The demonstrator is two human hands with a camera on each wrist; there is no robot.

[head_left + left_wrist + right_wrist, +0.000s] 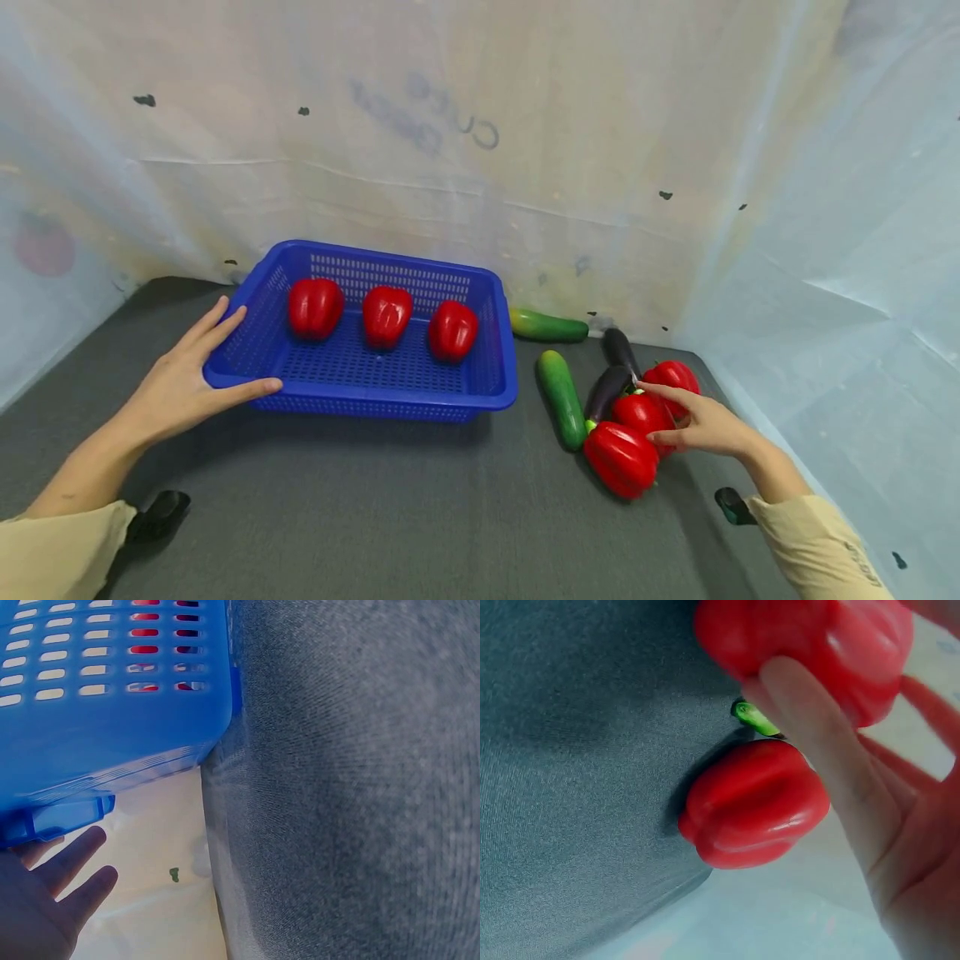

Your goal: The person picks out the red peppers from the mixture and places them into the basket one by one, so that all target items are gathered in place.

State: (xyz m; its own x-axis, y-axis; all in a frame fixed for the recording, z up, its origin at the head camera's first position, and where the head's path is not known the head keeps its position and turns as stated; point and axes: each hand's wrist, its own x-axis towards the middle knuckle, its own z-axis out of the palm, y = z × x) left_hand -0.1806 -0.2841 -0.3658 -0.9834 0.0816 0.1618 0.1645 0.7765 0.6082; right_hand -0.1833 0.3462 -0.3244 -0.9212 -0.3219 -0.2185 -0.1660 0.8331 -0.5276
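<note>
My left hand [176, 379] is at the left corner of a blue plastic basket [382, 400], thumb over the front rim and fingers spread along the left side. In the left wrist view its straight fingers [75, 859] show beneath the basket's rim. Three red bell peppers sit in a row in the basket, the middle one [387, 317] between two others. At the right, my right hand [705, 423] holds a red bell pepper [637, 410] between thumb and fingers; the right wrist view shows the thumb [810, 712] across it. Another red bell pepper [621, 460] lies in front, one [675, 377] behind.
Two eggplants, one nearer [609, 390] and one farther [621, 350], lie left of the held pepper. A cucumber [561, 400] lies beside them, and another [549, 326] by the back sheet [480, 200]. Grey cloth [420, 508] covers the surface.
</note>
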